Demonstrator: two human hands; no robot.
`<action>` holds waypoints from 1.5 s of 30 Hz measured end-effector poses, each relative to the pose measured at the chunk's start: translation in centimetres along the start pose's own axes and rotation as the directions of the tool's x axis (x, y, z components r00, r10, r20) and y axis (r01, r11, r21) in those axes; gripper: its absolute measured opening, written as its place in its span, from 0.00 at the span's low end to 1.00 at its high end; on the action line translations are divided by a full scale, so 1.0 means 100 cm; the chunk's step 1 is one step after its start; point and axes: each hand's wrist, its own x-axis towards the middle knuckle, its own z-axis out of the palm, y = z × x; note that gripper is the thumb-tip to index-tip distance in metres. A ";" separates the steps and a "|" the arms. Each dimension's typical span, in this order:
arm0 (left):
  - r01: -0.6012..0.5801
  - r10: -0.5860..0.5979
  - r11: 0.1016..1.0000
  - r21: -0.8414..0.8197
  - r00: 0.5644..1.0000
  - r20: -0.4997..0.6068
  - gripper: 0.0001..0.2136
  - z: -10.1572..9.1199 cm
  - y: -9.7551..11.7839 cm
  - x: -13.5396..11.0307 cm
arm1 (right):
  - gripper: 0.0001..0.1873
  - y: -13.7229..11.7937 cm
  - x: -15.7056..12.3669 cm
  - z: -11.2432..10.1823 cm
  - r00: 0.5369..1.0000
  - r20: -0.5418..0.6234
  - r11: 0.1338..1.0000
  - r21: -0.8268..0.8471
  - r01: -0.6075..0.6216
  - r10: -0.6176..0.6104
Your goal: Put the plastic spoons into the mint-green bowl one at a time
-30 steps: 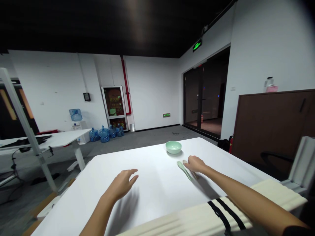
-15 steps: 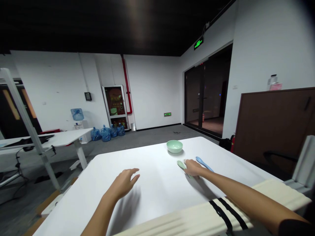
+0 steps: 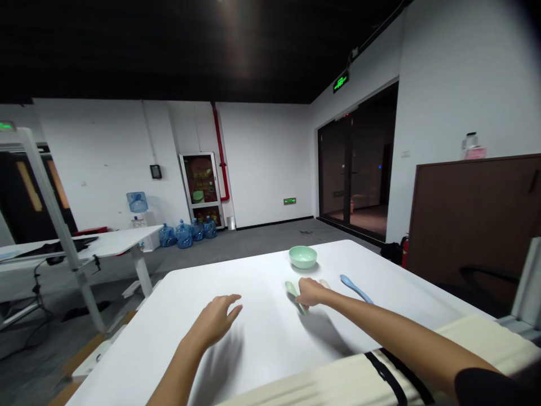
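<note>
Green spoon [image 3: 291, 289]: it lies flat on the white worktop [image 3: 253, 338]. Its long side runs at a slant. The round scoop end points away from the person and to the left. The handle end points back toward the person and to the right.

Spot of the green spoon: in front of the green bowl [image 3: 302, 257], a little to the left, not touching it.

Right hand [image 3: 310, 293]: it is on the handle part of the green spoon and hides much of it. The fingers point left. I cannot tell if the hand is gripping the spoon or just lying on it.

Left hand [image 3: 213, 318]: it is open, with the fingers a bit curled. It holds nothing. It is well to the left of the green bowl and closer to the person, and the green spoon is off to its right.

Blue spoon [image 3: 354, 287]: it lies on the worktop to the right of the green bowl, with its scoop end pointing away and to the left. It is just past the right hand, not touching it.

Pale tip [image 3: 324, 284]: it pokes out just behind the right hand, in front of the green bowl. It is too hidden to tell what it is.
</note>
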 end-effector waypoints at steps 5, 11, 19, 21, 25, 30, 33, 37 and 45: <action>0.002 -0.002 1.000 0.019 1.000 -0.008 0.26 -0.001 0.001 0.000 | 0.06 -0.010 0.002 0.016 0.999 -0.007 0.999 0.007 -0.038 0.038; 0.003 -0.003 0.999 0.036 1.000 -0.010 0.26 -0.002 0.002 0.000 | 0.05 -0.009 0.003 0.027 0.998 0.004 0.998 0.003 -0.061 0.061; -0.009 0.010 0.999 0.032 1.000 -0.016 0.26 0.000 -0.001 0.001 | 0.06 -0.007 0.007 0.033 0.998 0.022 0.998 0.010 -0.056 0.056; -0.005 0.006 1.000 0.029 1.000 -0.015 0.26 0.000 -0.002 0.001 | 0.08 -0.007 0.005 0.032 0.999 0.024 0.999 0.013 -0.045 0.044; -0.002 0.003 0.999 0.032 1.000 -0.017 0.26 0.001 -0.004 0.002 | 0.16 -0.008 0.000 0.022 0.999 -0.033 1.000 0.003 -0.024 0.024; -0.003 0.004 0.999 0.044 1.000 -0.031 0.26 0.003 -0.006 0.003 | 0.28 0.006 -0.007 -0.010 0.979 -0.205 0.999 -0.051 -0.004 -0.006; -0.006 0.008 0.999 0.054 0.999 -0.038 0.26 0.002 -0.004 0.003 | 0.30 0.027 -0.015 -0.028 0.958 -0.286 0.998 -0.055 0.010 -0.025; 0.005 -0.002 0.998 0.069 0.999 -0.034 0.26 -0.001 0.001 0.002 | 0.31 0.063 -0.026 -0.036 0.935 -0.348 0.997 -0.067 0.045 -0.065; 0.011 -0.008 0.997 0.077 0.999 -0.042 0.25 0.001 0.000 0.002 | 0.39 0.122 -0.034 -0.029 0.925 -0.370 0.993 -0.106 0.048 -0.084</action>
